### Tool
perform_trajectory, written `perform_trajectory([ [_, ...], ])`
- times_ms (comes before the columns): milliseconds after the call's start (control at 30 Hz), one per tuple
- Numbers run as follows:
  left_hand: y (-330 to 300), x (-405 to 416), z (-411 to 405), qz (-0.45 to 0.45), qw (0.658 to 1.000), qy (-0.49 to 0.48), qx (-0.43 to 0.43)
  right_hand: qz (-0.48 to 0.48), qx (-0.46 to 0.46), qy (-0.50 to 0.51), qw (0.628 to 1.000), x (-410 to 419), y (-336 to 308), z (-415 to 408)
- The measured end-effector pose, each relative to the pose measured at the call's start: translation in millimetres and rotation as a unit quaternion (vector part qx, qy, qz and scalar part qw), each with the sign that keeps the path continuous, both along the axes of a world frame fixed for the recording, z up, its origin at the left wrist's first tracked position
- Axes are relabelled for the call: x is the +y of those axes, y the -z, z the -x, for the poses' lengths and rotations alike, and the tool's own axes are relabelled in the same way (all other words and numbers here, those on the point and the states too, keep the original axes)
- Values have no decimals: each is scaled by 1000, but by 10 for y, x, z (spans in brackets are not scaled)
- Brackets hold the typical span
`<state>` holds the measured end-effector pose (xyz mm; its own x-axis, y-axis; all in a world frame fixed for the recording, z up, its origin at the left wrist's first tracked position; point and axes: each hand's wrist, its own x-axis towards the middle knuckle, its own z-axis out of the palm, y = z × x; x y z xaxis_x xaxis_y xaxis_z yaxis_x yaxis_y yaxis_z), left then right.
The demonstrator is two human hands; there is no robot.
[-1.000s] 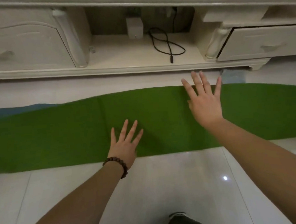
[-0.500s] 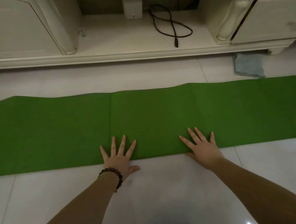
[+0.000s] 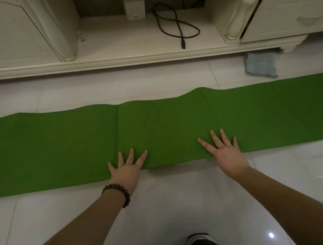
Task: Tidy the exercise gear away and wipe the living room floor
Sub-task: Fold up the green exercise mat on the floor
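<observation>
Long green foam exercise mat (image 3: 63, 145), folded lengthwise, lies across the pale tiled floor (image 3: 162, 207) from 9 to 3 o'clock. Since a second ago the right hand (image 3: 228, 154) has drawn back from the far edge; now left hand (image 3: 126, 169) and right both rest flat, fingers spread, gripping nothing, on the near edge. Likely pressing the fold flat before rolling; wiping not started.

Single head-worn view, looking forward and steeply down, close over green mat (image 3: 63, 143) on tiled floor (image 3: 162, 207), TV cabinet (image 3: 115, 60) at top edge.

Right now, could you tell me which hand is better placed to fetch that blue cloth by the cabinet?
The right hand, probably. The blue cloth lies on the right, beyond the green mat; the left hand rests farther away.
</observation>
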<state>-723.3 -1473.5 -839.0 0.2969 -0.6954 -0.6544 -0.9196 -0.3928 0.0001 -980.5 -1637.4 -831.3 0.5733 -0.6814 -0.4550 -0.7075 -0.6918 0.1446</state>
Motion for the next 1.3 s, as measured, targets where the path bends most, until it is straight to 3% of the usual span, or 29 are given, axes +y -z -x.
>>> perform_trajectory([
  [133,-74,354,192,-15,1000,12,8,10,-5,3,1000,421,-10,315],
  [267,4,732,502,-43,999,20,19,67,-92,8,993,918,231,657],
  [333,89,829,609,-61,998,18,27,50,-84,12,995,1056,314,727],
  [433,223,862,721,-69,997,6,18,-32,7,34,999,1087,335,700],
  [600,271,788,1141,23,1000,14,5,-44,-40,17,998,1081,120,878],
  [767,165,511,1746,93,991,52,79,-43,-22,72,996,1041,-213,1523],
  [967,189,-181,2089,83,989,67,100,-67,33,153,985,739,-344,2249],
  [1100,305,-602,2226,26,991,42,120,-62,62,152,985,326,-236,2507],
  [1300,532,-735,2332,-42,995,28,82,-6,67,103,992,-520,154,2577],
])
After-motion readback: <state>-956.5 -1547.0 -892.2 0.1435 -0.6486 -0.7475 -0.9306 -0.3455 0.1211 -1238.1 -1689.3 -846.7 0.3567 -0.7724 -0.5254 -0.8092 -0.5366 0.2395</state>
